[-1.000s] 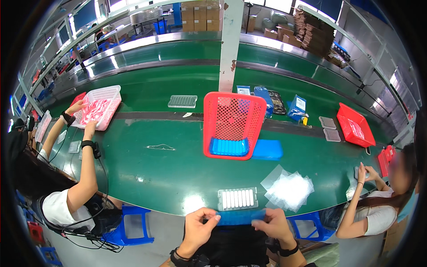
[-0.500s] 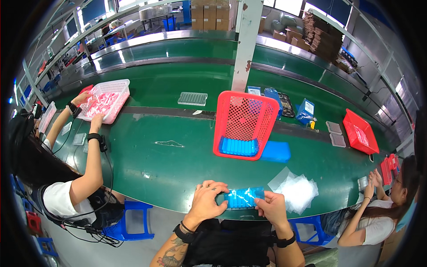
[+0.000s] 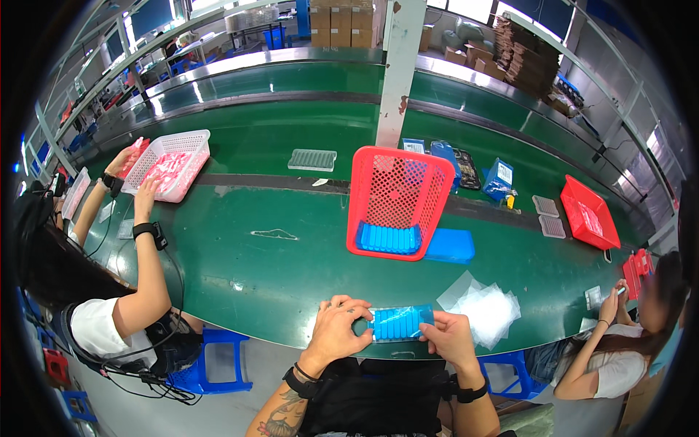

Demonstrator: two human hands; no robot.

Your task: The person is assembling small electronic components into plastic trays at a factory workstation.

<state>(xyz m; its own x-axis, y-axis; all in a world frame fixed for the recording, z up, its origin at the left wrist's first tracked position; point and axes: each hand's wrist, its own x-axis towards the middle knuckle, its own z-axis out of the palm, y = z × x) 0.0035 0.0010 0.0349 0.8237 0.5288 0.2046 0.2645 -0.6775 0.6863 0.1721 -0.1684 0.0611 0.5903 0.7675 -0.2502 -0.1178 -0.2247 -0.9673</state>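
At the table's near edge lies a flat pack of blue tube-shaped pieces [image 3: 397,323] in shiny clear plastic. My left hand [image 3: 337,329] grips its left end between thumb and fingers. My right hand [image 3: 448,337] pinches the right end, with the thumb on top. Just right of it is a loose pile of clear plastic bags [image 3: 489,315]. Beyond the pack stands a tilted red basket [image 3: 362,193], its mesh side facing me. Inside at the bottom sits a row of similar blue pieces [image 3: 388,238]. A blue block [image 3: 450,245] lies against the basket's right side.
At left, a person handles pink-and-white packets in a white basket [image 3: 205,146]; another person sits at right near a red tray [image 3: 575,211]. A clear ribbed tray [image 3: 312,159] lies farther back. A white post [image 3: 397,80] rises behind the basket, near blue boxes [image 3: 499,180].
My hands keep their grip on the blue pack, and the plastic over it looks smoother with less glare. The person at left has raised one hand with a packet.
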